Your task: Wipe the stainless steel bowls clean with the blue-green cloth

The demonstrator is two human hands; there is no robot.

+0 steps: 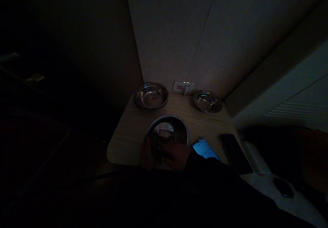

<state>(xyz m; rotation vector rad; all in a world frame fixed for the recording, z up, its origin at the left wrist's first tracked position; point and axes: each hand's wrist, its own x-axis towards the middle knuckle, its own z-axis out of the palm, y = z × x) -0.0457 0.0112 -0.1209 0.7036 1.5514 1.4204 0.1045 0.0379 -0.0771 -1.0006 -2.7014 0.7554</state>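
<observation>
The picture is very dark. A round metal bowl (186, 129) stands near the front of a small wooden table, with a pale pinkish piece (164, 133) and some dark stuff in it. At the bowl's near left edge, my left hand (147, 154) is closed around the rim. My right hand (176, 155) reaches over the near right rim with its fingers bent down inside the bowl. What those fingers hold, if anything, is lost in shadow.
Shallow metal bowls stand at the table's (123, 137) back left (151, 96) and back right (208, 101). A wall socket (183, 86) with a plug is behind. A lit phone (206, 150) and a dark phone (235, 153) lie right; a dark oval object (283, 188) rests beyond.
</observation>
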